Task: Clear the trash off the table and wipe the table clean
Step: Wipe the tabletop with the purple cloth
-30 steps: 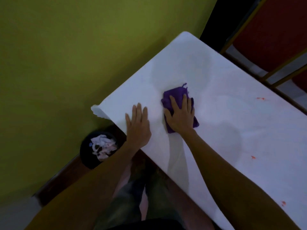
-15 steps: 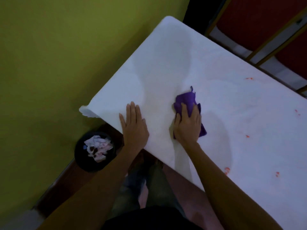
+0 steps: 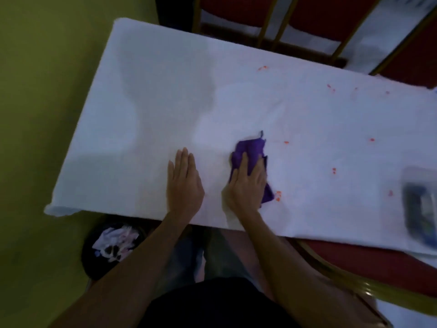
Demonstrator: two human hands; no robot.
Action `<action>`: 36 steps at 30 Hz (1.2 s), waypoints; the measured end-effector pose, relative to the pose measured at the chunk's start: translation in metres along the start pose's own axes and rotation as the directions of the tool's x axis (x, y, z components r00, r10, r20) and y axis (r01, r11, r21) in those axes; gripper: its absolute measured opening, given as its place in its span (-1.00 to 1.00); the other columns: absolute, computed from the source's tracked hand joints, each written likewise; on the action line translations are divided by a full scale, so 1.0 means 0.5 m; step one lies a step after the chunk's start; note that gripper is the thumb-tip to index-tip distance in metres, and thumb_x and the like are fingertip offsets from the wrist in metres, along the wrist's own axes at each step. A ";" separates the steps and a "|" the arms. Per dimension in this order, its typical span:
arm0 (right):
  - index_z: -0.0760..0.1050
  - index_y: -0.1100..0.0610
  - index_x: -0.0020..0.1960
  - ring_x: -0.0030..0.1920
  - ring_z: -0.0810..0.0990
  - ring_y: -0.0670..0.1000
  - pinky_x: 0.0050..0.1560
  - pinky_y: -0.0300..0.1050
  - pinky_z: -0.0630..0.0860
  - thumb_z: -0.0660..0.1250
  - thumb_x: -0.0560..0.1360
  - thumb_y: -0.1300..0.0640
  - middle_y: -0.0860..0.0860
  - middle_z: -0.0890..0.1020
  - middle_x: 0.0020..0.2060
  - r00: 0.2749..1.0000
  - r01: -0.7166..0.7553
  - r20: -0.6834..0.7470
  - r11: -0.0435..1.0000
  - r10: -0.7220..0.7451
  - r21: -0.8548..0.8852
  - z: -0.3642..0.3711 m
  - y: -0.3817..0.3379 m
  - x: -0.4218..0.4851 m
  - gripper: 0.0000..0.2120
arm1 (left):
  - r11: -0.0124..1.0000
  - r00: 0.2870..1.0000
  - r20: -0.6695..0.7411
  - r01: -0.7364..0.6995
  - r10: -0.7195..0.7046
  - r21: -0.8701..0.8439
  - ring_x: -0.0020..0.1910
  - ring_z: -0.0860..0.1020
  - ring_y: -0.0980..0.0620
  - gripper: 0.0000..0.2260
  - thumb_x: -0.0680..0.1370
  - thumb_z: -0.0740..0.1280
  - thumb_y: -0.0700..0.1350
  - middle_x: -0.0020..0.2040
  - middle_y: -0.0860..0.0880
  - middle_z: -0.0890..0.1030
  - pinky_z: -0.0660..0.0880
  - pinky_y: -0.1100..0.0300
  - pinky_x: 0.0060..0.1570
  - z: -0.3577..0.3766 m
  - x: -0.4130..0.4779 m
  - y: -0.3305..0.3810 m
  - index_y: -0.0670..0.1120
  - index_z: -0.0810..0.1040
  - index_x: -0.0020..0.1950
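Note:
A white-covered table (image 3: 165, 91) fills the middle of the view. My right hand (image 3: 247, 185) lies flat on a crumpled purple cloth (image 3: 251, 149) and presses it against the tabletop near the front edge. My left hand (image 3: 184, 185) rests palm down on the bare cloth cover just to the left, fingers together, holding nothing. Small orange-red stains (image 3: 277, 196) dot the table to the right of the purple cloth. Damp-looking darker patches show on the left half.
A black bin (image 3: 94, 261) holding crumpled white paper trash (image 3: 115, 240) stands on the floor under the table's front left corner. Red chairs with gold frames (image 3: 236, 10) stand beyond the far edge, another chair (image 3: 354, 268) at my right. A blurred dark packet (image 3: 421, 207) lies at the table's right.
The view has swung to the right, showing more of the table and its stains. My right hand has slid the purple cloth rightward along the table; my left hand stays flat beside it.

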State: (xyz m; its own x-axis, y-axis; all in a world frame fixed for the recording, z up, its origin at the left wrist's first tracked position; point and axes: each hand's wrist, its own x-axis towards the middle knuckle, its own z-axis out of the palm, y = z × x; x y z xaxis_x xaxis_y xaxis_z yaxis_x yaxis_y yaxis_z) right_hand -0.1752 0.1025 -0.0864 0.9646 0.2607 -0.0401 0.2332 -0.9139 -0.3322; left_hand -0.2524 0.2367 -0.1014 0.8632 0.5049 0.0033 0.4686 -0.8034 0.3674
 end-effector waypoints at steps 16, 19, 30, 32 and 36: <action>0.07 0.13 0.60 0.57 -0.01 0.32 0.54 0.28 0.02 0.12 0.64 0.07 0.32 0.06 0.56 0.848 -0.496 -0.168 0.864 0.503 0.085 -0.033 0.144 0.023 -0.43 | 0.979 0.979 0.149 -0.157 0.137 0.129 0.62 -0.07 -0.13 -0.44 0.69 -0.09 0.06 0.63 -0.18 -0.02 -0.05 -0.21 0.55 0.098 0.062 0.197 -0.24 -0.01 0.61; -0.01 0.06 0.62 0.58 0.01 0.23 0.54 0.21 0.03 0.17 0.64 0.06 0.19 0.05 0.59 0.976 -0.204 -0.072 0.979 0.206 0.025 -0.031 0.124 -0.051 -0.38 | 0.976 0.981 0.142 -0.155 0.133 0.155 0.62 -0.09 -0.11 -0.44 0.69 -0.10 0.06 0.63 -0.17 -0.04 -0.04 -0.20 0.55 0.098 0.056 0.199 -0.23 -0.05 0.61; 0.05 0.13 0.60 0.57 0.00 0.30 0.53 0.29 0.04 0.22 0.57 0.14 0.32 0.07 0.56 0.923 -0.373 -0.101 0.928 0.371 -0.002 -0.057 0.209 0.081 -0.35 | 0.981 0.977 0.152 -0.167 0.151 0.095 0.62 -0.08 -0.12 -0.47 0.67 -0.08 -0.03 0.63 -0.17 -0.03 -0.04 -0.21 0.55 0.125 0.088 0.259 -0.22 0.01 0.61; -0.02 0.10 0.62 0.58 -0.01 0.27 0.55 0.25 -0.01 0.30 0.54 0.14 0.26 0.04 0.58 0.971 -0.238 -0.041 0.971 0.236 -0.038 -0.059 0.203 0.058 -0.24 | 0.994 0.987 0.132 -0.094 0.087 0.048 0.62 -0.06 -0.12 -0.47 0.66 -0.12 -0.03 0.63 -0.17 -0.01 -0.01 -0.21 0.55 0.138 0.117 0.295 -0.22 0.02 0.61; -0.02 0.09 0.62 0.57 0.03 0.26 0.55 0.25 0.01 0.24 0.58 0.08 0.27 0.08 0.57 0.970 -0.243 -0.037 0.965 0.240 -0.100 -0.082 0.284 0.020 -0.30 | 0.997 0.992 0.101 0.072 -0.074 0.019 0.62 -0.04 -0.14 -0.45 0.65 -0.14 -0.01 0.62 -0.19 0.03 0.00 -0.22 0.54 0.153 0.181 0.363 -0.24 0.07 0.60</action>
State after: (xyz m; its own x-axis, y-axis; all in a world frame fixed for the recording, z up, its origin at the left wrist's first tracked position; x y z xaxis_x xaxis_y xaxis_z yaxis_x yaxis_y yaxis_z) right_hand -0.1276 -0.0374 -0.0952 0.9962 0.0216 -0.0840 0.0029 -0.9764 -0.2160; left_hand -0.0748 0.1126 -0.1058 0.8408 0.5285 -0.1176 0.5332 -0.7709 0.3485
